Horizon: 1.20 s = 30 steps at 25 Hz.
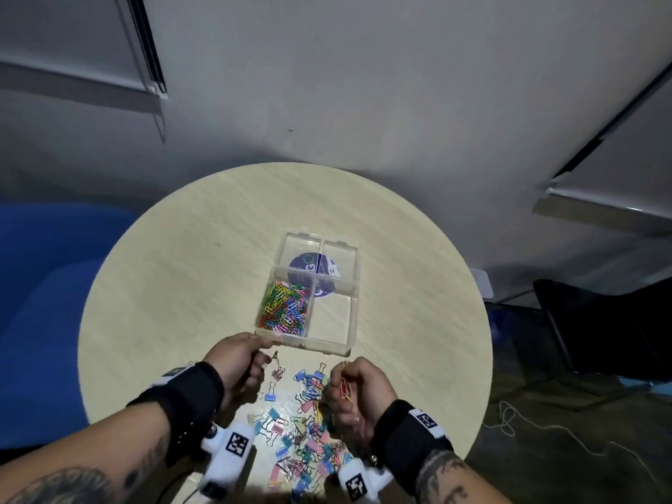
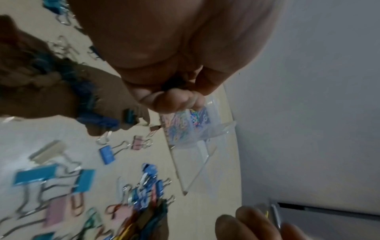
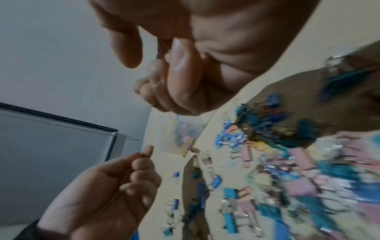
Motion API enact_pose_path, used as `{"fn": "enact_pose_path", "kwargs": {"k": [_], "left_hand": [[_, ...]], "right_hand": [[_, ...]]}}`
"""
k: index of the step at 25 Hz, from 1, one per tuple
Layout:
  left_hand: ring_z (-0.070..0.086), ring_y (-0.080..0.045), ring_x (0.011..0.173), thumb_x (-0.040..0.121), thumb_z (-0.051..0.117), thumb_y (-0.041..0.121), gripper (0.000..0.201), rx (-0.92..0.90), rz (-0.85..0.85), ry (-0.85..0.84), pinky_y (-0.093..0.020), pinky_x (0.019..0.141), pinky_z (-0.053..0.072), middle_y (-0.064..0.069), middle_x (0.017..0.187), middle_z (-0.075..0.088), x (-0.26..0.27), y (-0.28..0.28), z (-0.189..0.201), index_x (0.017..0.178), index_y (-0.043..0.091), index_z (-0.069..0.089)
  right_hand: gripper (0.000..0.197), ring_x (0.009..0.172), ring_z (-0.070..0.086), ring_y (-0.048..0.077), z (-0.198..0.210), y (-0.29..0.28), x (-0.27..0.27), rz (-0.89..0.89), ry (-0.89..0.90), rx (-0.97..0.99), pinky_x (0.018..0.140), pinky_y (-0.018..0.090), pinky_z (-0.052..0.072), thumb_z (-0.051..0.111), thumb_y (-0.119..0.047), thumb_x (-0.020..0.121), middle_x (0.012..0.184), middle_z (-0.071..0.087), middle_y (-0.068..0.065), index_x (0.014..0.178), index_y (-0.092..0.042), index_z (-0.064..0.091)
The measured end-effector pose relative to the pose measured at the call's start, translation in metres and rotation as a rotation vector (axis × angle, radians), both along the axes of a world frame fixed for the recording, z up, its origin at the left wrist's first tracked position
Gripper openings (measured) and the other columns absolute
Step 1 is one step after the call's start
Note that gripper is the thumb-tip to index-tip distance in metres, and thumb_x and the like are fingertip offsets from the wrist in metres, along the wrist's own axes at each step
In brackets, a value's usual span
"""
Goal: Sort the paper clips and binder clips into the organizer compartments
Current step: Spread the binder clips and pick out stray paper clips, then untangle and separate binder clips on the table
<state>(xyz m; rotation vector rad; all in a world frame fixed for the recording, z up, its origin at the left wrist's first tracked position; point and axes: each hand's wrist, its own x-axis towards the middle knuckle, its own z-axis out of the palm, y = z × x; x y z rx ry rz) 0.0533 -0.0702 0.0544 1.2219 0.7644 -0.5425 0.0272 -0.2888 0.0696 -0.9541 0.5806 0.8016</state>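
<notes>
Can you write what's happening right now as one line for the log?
left hand: grips organizer corner | right hand: holds paper clips | binder clips: loose on table

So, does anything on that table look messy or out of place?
Yes: binder clips lie scattered loose on the table, with stray paper clips mixed among them. The organizer holds paper clips in only one compartment.

Bare table (image 1: 189, 256) across upper left & far right of head view: free passage. Organizer (image 1: 316, 343) sits mid-frame; walls block low approach, 3 compartments open from above, lower-left one filled w/ paper clips (image 1: 285, 309). Binder clip pile (image 1: 305, 441) covers lower centre betw. wrists, no clear surface there. Left hand (image 1: 236, 358) at organizer's near-left corner, right hand (image 1: 354, 389) beside pile; narrow gap betw. them.
</notes>
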Motion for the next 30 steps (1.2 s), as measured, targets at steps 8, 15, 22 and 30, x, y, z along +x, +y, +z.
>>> {"fn": "enact_pose_path", "kwargs": {"k": [8,15,22,30], "left_hand": [[0.063,-0.029,0.07,0.104,0.038,0.035,0.042,-0.126,0.113,-0.061,-0.03,0.055,0.057,-0.016,0.08,0.064,0.056,0.01,0.021,0.1,0.001,0.061],[0.063,-0.028,0.081,0.105,0.032,0.042,0.048,-0.183,0.129,-0.016,-0.035,0.067,0.055,-0.019,0.096,0.063,0.066,0.006,0.034,0.109,0.001,0.057],[0.044,-0.025,0.13,0.099,0.026,0.061,0.068,-0.179,0.141,-0.015,-0.038,0.112,0.03,-0.014,0.137,0.051,0.092,-0.003,0.041,0.135,0.007,0.047],[0.048,-0.013,0.069,0.101,0.04,0.042,0.03,-0.093,-0.109,-0.029,-0.027,0.061,0.035,0.0,0.092,0.055,0.08,0.006,0.039,0.099,0.019,0.059]], "right_hand": [[0.06,0.086,0.069,0.04,0.036,0.046,0.068,-0.125,-0.004,0.172,0.068,0.037,0.061,0.032,-0.04,0.103,0.105,0.069,0.029,0.112,0.01,0.064],[0.027,0.078,0.067,0.029,0.03,0.073,0.094,-0.06,-0.047,-0.151,0.06,0.028,0.061,0.041,-0.013,0.104,0.108,0.069,0.025,0.105,0.002,0.062],[0.023,0.063,0.053,0.012,0.04,0.098,0.135,0.022,-0.157,-0.468,0.055,0.023,0.048,0.046,-0.005,0.098,0.076,0.053,0.002,0.078,-0.014,0.051],[0.008,0.077,0.061,0.02,0.04,0.069,0.11,0.119,-0.267,-0.488,0.066,0.029,0.052,0.057,-0.011,0.097,0.092,0.063,0.006,0.094,-0.013,0.064]]}}
